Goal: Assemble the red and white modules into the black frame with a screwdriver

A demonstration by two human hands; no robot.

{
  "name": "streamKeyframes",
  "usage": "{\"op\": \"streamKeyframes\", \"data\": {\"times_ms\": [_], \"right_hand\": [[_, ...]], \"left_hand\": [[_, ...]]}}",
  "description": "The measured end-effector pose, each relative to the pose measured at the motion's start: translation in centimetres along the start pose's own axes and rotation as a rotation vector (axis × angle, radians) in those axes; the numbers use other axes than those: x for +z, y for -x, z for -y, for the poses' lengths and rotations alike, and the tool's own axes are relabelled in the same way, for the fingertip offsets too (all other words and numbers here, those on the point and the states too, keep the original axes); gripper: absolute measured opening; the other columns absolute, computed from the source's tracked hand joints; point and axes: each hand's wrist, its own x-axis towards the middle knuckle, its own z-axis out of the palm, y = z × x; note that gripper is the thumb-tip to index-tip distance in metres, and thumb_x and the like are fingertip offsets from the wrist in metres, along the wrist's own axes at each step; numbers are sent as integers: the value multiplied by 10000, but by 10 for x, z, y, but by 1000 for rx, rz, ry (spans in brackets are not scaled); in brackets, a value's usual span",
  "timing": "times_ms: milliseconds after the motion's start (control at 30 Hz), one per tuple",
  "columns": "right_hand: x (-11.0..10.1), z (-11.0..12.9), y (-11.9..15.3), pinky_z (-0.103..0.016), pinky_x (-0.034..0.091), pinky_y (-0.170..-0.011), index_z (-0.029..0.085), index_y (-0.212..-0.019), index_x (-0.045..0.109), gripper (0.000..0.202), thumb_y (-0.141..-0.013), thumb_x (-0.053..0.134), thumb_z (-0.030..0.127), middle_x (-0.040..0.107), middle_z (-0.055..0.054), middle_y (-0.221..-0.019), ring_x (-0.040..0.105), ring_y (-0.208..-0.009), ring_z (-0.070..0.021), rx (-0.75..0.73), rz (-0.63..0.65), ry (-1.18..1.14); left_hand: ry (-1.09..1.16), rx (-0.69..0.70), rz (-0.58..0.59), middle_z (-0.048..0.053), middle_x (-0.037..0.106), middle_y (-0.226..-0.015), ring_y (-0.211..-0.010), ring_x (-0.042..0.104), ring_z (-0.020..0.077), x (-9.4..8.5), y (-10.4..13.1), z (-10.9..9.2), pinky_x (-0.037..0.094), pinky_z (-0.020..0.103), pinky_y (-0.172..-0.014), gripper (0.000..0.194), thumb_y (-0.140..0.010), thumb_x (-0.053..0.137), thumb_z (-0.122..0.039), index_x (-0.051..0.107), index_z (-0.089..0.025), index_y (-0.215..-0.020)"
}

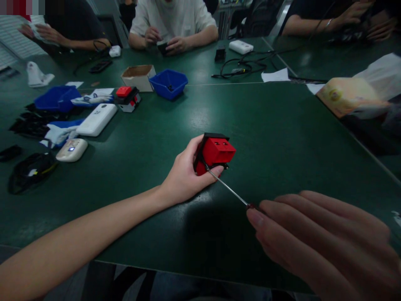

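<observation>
My left hand (pixel 184 173) is closed around a red and black plastic housing (pixel 218 150), holding it just above the green table. Two small slots show on the red block's upper face. Between the thumb and fingers of my right hand (pixel 326 238) is a screwdriver (pixel 230 190). Its thin metal shaft slants up and left, and the tip meets the black part of the housing beside my left thumb. Most of the screwdriver's handle is hidden by my right fingers. Whether a screw sits under the tip, I cannot tell.
A similar red, black and white unit (pixel 127 99), a blue bin (pixel 169 83) and a cardboard box (pixel 138 78) stand farther back. White power banks (pixel 97 120), gloves and a coiled cable (pixel 31 171) lie left. A plastic bag (pixel 354 96) is at right. Several people sit around the table.
</observation>
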Motion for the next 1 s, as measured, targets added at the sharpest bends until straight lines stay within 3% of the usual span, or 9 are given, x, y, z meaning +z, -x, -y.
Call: {"op": "streamKeyframes", "data": {"times_ms": [133, 167, 300, 367, 433, 600, 767, 867, 1000], "right_hand": [[-10, -14, -12, -306, 466, -473, 154, -981, 692, 81, -938, 635, 117, 752, -45, -731, 659, -622, -177, -223, 123, -33], [-12, -16, -15, -303, 460, -457, 157, -959, 700, 71, -935, 644, 120, 756, -47, -725, 658, -621, -180, -237, 99, -54], [-9, -10, -15, -299, 449, -450, 187, -918, 694, 88, -907, 660, 107, 762, -43, -727, 665, -635, -186, -194, 102, -66], [-4, -3, -9, -317, 459, -477, 220, -903, 678, 95, -892, 658, 127, 705, -10, -644, 628, -591, -190, -78, -13, -11], [0, 0, -4, -331, 469, -498, 217, -933, 670, 94, -888, 641, 139, 699, -19, -660, 623, -609, -198, -67, -14, -5], [1, 0, -3, -344, 468, -500, 203, -987, 641, 165, -898, 561, 90, 734, -45, -736, 645, -674, -215, -122, 23, -23], [-6, -5, -9, -340, 465, -508, 182, -939, 648, 115, -883, 642, 82, 714, -35, -678, 635, -624, -200, -92, 12, -28], [-7, -9, -9, -312, 478, -495, 186, -961, 669, 97, -897, 663, 114, 747, -45, -732, 664, -683, -202, -248, 100, -53], [-2, -2, -3, -316, 503, -531, 221, -879, 666, 132, -848, 692, 95, 711, -15, -688, 653, -658, -196, -71, -6, -20]], "left_hand": [[19, -14, -2, 121, 695, -1321, -1181, 703, 269, 0, 0, 0, 561, 406, -1063, 587, -873, 784, -355, 494, -182, -1354], [21, -14, -1, 122, 695, -1321, -1182, 702, 269, 0, 0, 0, 559, 406, -1066, 587, -873, 783, -358, 494, -180, -1352], [-7, 0, -3, 123, 696, -1314, -1175, 702, 273, 0, 0, 0, 556, 411, -1063, 595, -865, 785, -357, 498, -178, -1354], [-28, -4, -4, 122, 697, -1315, -1173, 703, 279, 0, 0, 0, 558, 420, -1060, 603, -864, 785, -365, 502, -185, -1364], [-43, -5, -2, 124, 696, -1317, -1170, 704, 283, -1, 1, 1, 558, 425, -1060, 614, -867, 785, -375, 501, -187, -1377], [-54, 1, 0, 126, 690, -1325, -1176, 701, 280, -1, 1, 2, 554, 420, -1065, 637, -872, 784, -372, 486, -183, -1402], [-56, 6, 7, 129, 686, -1324, -1181, 697, 276, -2, 1, 1, 552, 406, -1065, 635, -869, 786, -359, 488, -169, -1397], [-47, -2, 1, 131, 685, -1326, -1181, 697, 279, -1, 2, 1, 554, 408, -1062, 625, -874, 778, -371, 488, -172, -1392], [-76, -2, 0, 122, 693, -1309, -1161, 702, 285, -2, 2, 2, 566, 426, -1045, 621, -867, 780, -378, 498, -186, -1386]]}}
